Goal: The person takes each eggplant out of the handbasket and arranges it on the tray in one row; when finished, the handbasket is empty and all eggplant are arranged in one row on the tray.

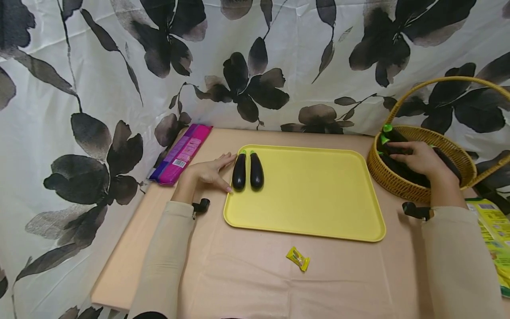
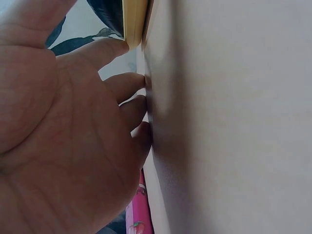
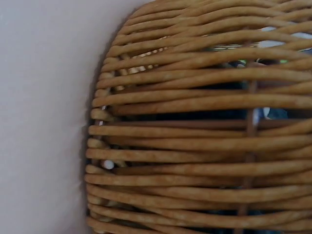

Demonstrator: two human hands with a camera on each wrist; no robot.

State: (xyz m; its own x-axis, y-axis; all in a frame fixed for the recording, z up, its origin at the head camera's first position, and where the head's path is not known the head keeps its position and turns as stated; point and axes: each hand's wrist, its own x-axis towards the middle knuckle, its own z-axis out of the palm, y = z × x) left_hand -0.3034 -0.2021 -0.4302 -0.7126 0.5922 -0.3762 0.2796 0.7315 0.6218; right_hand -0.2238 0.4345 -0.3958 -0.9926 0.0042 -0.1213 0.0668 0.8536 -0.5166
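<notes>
"Golden-brown wicker basket with an arched handle [image 1: 392, 181] on the right: what's in it?"

"Several glossy dark-purple eggplants with green caps [image 1: 402, 170], partly hidden by the person's right hand [image 1: 424, 157]. The right wrist view is mostly weave, with dark shapes through the gaps."

"And the shallow rectangular yellow tray [image 1: 314, 192]?"

"Two more: one dark eggplant along the left rim [image 1: 239, 173], and a second upright beside it [image 1: 256, 172], a narrow gap between them. Caps point to the far rim."

"Where's the room?"

"Right of that pair, the tray is bare all the way to its right rim, which sits near the basket. On the pale peach surface [image 1: 247, 266], a small yellow wrapped sweet [image 1: 298, 259] lies apart from the near rim. A pink-and-purple plastic packet [image 1: 181, 155] lies beyond the left hand [image 1: 211, 172], toward the surface's left edge."

"How does each grip stand?"

"The left is spread, touching the tray's left rim, thumb tip just beside the first eggplant. The right reaches inside the basket, fingers right at the eggplants; I can't tell whether it pinches one."
</notes>
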